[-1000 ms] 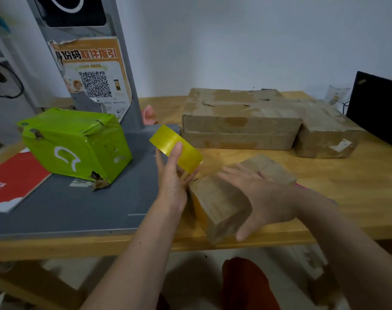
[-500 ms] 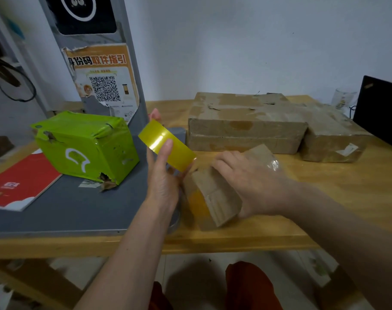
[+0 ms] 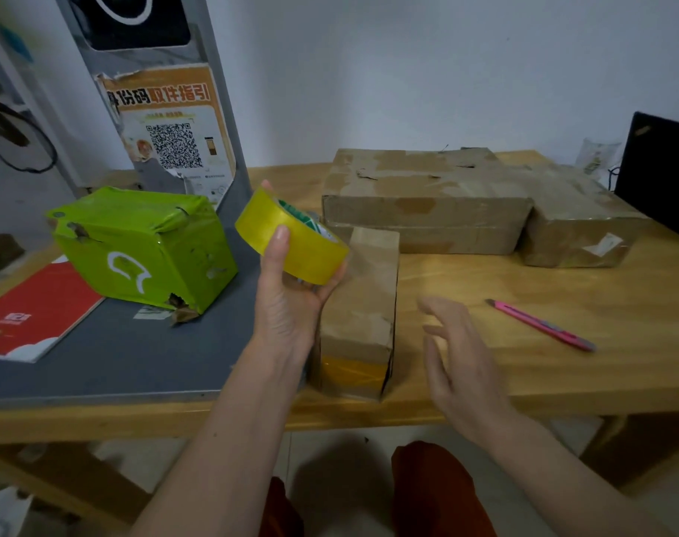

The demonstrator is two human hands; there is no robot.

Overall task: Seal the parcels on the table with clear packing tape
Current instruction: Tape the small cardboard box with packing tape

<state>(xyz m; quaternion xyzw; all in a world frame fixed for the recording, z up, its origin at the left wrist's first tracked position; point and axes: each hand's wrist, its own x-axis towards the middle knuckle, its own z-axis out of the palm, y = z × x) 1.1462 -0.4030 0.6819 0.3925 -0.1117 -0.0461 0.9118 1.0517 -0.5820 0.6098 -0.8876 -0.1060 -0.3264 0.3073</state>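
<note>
My left hand (image 3: 287, 304) grips a yellowish roll of packing tape (image 3: 291, 236) above the table's near edge. Just right of it a small brown cardboard parcel (image 3: 363, 304) stands on the wooden table (image 3: 562, 366), with yellow tape across its near end. My right hand (image 3: 454, 354) hovers to the right of that parcel with fingers spread, touching nothing. A large flat brown parcel (image 3: 419, 199) and a second brown parcel (image 3: 578, 230) lie at the back. A green wrapped parcel (image 3: 144, 246) sits at the left.
A pink utility knife (image 3: 539, 323) lies on the table right of my right hand. A grey scale platform (image 3: 117, 358) with a post and QR poster (image 3: 171, 137) fills the left. A red booklet (image 3: 32, 312) lies on it. A black screen (image 3: 663, 180) stands at far right.
The small parcel has been turned to stand lengthwise. My right hand has let go of it and moved away to the right. The pink knife now shows.
</note>
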